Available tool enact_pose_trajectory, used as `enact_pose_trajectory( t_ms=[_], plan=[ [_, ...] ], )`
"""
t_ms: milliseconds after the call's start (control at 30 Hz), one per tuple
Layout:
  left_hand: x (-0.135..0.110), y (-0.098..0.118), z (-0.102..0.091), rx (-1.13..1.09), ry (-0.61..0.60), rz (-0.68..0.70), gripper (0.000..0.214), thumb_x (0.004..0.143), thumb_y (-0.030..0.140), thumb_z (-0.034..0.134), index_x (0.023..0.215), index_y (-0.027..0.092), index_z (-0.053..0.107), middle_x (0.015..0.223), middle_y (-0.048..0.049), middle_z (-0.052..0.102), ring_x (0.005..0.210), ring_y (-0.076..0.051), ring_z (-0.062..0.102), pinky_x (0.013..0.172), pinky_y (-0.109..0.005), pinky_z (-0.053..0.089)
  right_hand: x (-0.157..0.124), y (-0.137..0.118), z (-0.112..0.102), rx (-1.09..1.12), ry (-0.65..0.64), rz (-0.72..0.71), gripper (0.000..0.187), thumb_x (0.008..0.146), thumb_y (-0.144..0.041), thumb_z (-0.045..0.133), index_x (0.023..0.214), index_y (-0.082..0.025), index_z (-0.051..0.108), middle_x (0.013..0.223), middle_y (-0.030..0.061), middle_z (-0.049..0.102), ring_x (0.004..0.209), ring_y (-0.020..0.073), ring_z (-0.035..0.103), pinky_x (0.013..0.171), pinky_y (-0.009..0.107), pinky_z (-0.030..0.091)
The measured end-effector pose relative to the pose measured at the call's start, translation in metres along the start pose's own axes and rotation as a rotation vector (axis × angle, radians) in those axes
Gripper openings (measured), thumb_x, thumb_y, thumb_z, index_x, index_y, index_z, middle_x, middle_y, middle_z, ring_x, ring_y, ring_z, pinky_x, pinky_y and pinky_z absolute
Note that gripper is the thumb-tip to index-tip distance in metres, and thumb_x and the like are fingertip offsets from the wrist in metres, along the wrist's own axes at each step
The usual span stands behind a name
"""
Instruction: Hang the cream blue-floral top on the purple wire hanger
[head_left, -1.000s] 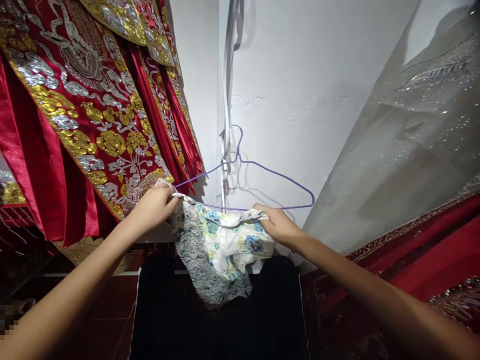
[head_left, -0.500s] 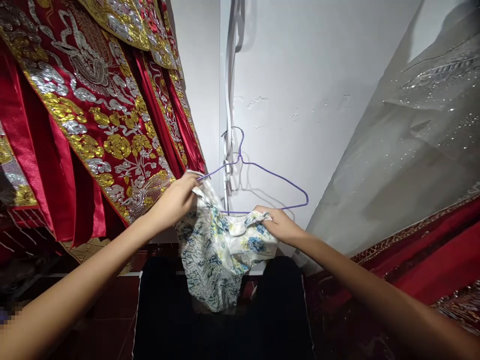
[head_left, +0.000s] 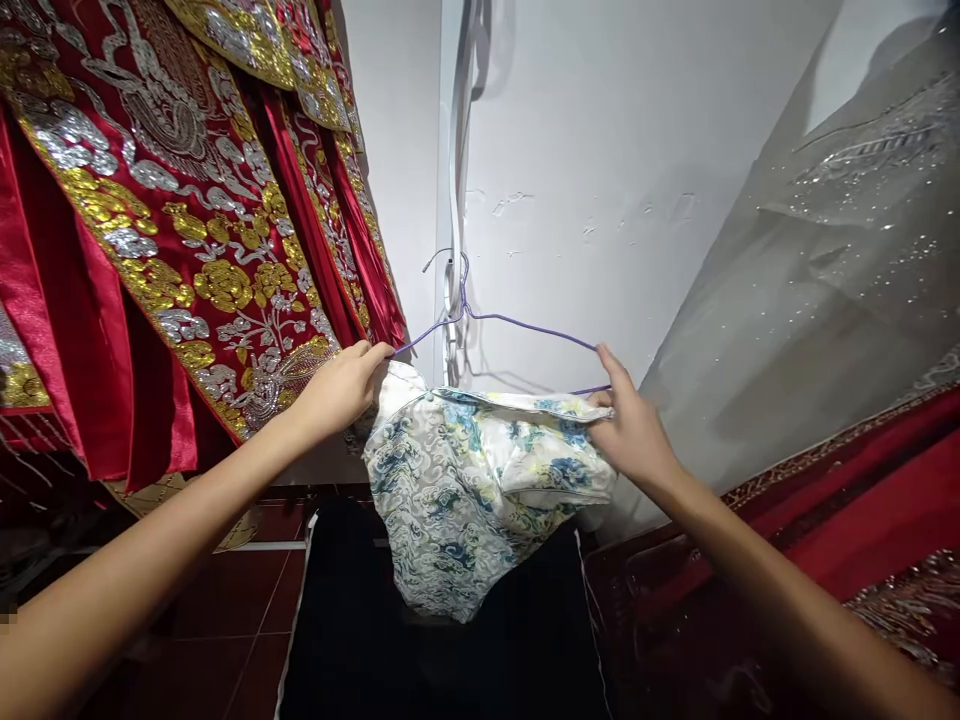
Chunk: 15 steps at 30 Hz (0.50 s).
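A white garment (head_left: pixel 450 500) with a blue, green and yellow floral print hangs between my hands, partly on a purple wire hanger (head_left: pixel 525 325). My left hand (head_left: pixel 341 385) is closed on the garment's shoulder where it meets the hanger's left arm. With the thumb and fingers of my right hand (head_left: pixel 630 420), I grip the garment's upper right edge at the hanger's right end. The left shoulder sits over the hanger; on the right, the cloth lies below the hanger's upper arm. Part of the hanger's lower bar is hidden behind the cloth.
Red costumes with gold and silver sequin embroidery (head_left: pixel 225 285) hang on the left. A pale wall (head_left: pixel 577 150) with a vertical white strip (head_left: pixel 454 130) stands ahead. Sheer sparkling grey fabric (head_left: pixel 840 260) and red cloth (head_left: pixel 885 500) are on the right. Dark red floor tiles (head_left: pixel 202 640) lie below.
My right hand has moved right and up to the hanger's end, stretching the garment's top edge wide. The hanger has turned and shifted slightly left. My left hand keeps its hold.
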<state>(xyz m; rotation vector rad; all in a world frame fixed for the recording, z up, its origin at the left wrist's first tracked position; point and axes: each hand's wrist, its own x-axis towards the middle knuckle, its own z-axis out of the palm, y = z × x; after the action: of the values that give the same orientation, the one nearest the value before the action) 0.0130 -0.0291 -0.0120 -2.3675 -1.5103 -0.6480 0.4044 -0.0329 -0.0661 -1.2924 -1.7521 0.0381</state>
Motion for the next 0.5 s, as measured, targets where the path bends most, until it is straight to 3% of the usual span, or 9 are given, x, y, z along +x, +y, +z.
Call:
enact_pose_trajectory(
  t_ms=[100, 167, 267, 333, 433, 500],
  plan=[
    [0.002, 0.001, 0.006, -0.039, -0.014, -0.050, 0.034, 0.100, 0.029, 0.032, 0.126, 0.021, 0.052, 0.095, -0.0099, 0.057, 0.086, -0.026, 0.059, 0.075, -0.036, 0.046, 0.010, -0.006, -0.012, -0.060, -0.033, 0.056, 0.045, 0.075, -0.021, 0.058, 0.120, -0.018, 0.066, 0.075, 0.0041, 0.069, 0.068, 0.0221, 0.062, 0.062, 0.031, 0.044],
    [0.005, 0.000, 0.012, -0.062, -0.028, -0.074, 0.034, 0.100, 0.031, 0.032, 0.126, 0.022, 0.052, 0.095, -0.0098, 0.057, 0.085, -0.026, 0.059, 0.074, -0.036, 0.046, 0.017, -0.011, -0.016, -0.033, -0.024, 0.098, 0.029, 0.074, -0.020, 0.058, 0.100, -0.018, 0.071, 0.072, 0.0038, 0.068, 0.063, 0.0197, 0.059, 0.056, 0.029, 0.041],
    [0.008, 0.000, 0.016, -0.142, -0.051, -0.041, 0.032, 0.100, 0.029, 0.032, 0.124, 0.021, 0.052, 0.099, -0.0098, 0.061, 0.088, -0.025, 0.060, 0.077, -0.035, 0.046, 0.028, -0.013, -0.019, 0.062, 0.118, 0.131, 0.041, 0.075, -0.021, 0.061, 0.116, -0.018, 0.066, 0.062, -0.0008, 0.063, 0.049, 0.0147, 0.048, 0.049, 0.026, 0.034],
    [0.007, -0.002, 0.016, -0.202, -0.041, 0.015, 0.031, 0.099, 0.027, 0.033, 0.122, 0.020, 0.053, 0.103, -0.0104, 0.063, 0.093, -0.025, 0.061, 0.081, -0.034, 0.046, 0.034, -0.009, -0.022, 0.111, 0.134, 0.148, 0.042, 0.075, -0.025, 0.066, 0.116, -0.017, 0.067, 0.058, -0.0015, 0.061, 0.046, 0.0137, 0.046, 0.046, 0.025, 0.032],
    [0.004, -0.011, 0.010, -0.193, 0.030, 0.013, 0.031, 0.099, 0.031, 0.035, 0.119, 0.019, 0.055, 0.108, -0.0121, 0.065, 0.097, -0.027, 0.061, 0.084, -0.036, 0.045, 0.039, 0.001, -0.027, 0.346, -0.044, 0.233, 0.025, 0.069, -0.032, 0.077, 0.089, -0.017, 0.074, 0.063, 0.0039, 0.067, 0.053, 0.0179, 0.058, 0.048, 0.028, 0.041],
    [0.002, -0.017, 0.006, -0.186, 0.081, -0.065, 0.033, 0.099, 0.038, 0.036, 0.119, 0.018, 0.055, 0.111, -0.0127, 0.065, 0.101, -0.029, 0.061, 0.085, -0.038, 0.045, 0.036, 0.005, -0.025, 0.591, -0.195, 0.298, 0.025, 0.066, -0.035, 0.082, 0.082, -0.018, 0.074, 0.069, 0.0054, 0.070, 0.061, 0.0216, 0.065, 0.054, 0.030, 0.049]
  ],
)
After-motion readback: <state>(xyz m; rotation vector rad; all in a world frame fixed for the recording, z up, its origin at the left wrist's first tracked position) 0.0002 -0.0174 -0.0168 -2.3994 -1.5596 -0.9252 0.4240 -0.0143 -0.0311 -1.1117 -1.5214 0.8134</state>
